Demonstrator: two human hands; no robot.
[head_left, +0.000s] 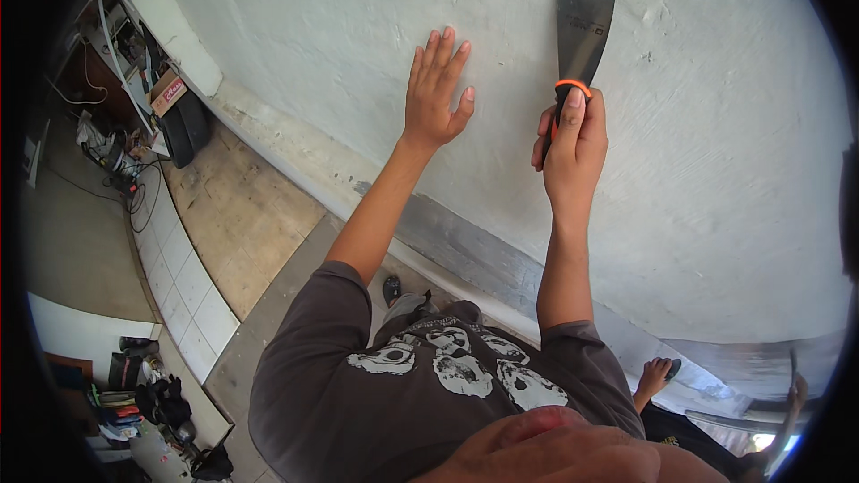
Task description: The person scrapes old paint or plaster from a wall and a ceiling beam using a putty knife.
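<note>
My right hand [574, 148] is closed round the black and orange handle of a putty knife [583, 31], thumb along the handle. Its wide dark metal blade points up, lying against or just off the white wall [716, 170]; I cannot tell which. To the left, my left hand [435, 94] is stretched out with fingers extended and thumb apart, at the wall's surface, holding nothing. The wall's paint is uneven, with small bumps and rough patches around the blade.
A grey band [474, 241] and ledge run along the wall's foot. At far left are a cardboard box [167, 92], a black container [185, 130] and cables. Clutter [161, 411] lies lower left. Another person's foot [658, 374] shows at lower right.
</note>
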